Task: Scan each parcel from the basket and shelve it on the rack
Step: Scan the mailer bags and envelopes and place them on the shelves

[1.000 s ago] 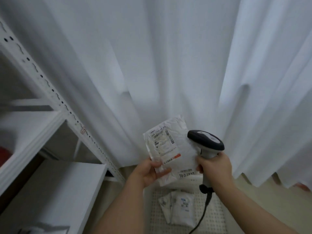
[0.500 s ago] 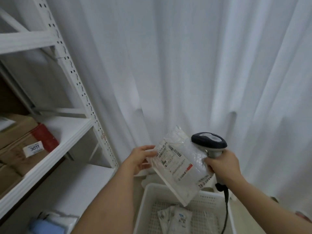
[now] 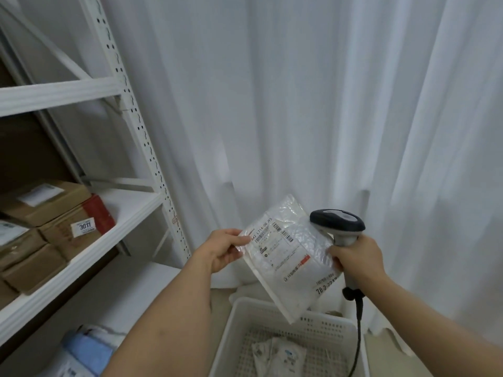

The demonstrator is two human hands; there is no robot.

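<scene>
Left hand (image 3: 223, 250) pinches the parcel (image 3: 285, 257) by its upper corner; right hand (image 3: 356, 258) grips the scanner (image 3: 339, 227), thumb touching the parcel. Parcel tilted between hands, above the basket (image 3: 236, 327); rack (image 3: 130, 202) left.

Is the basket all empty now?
No, at least one white parcel lies in the basket, below the parcel in the left hand.
</scene>
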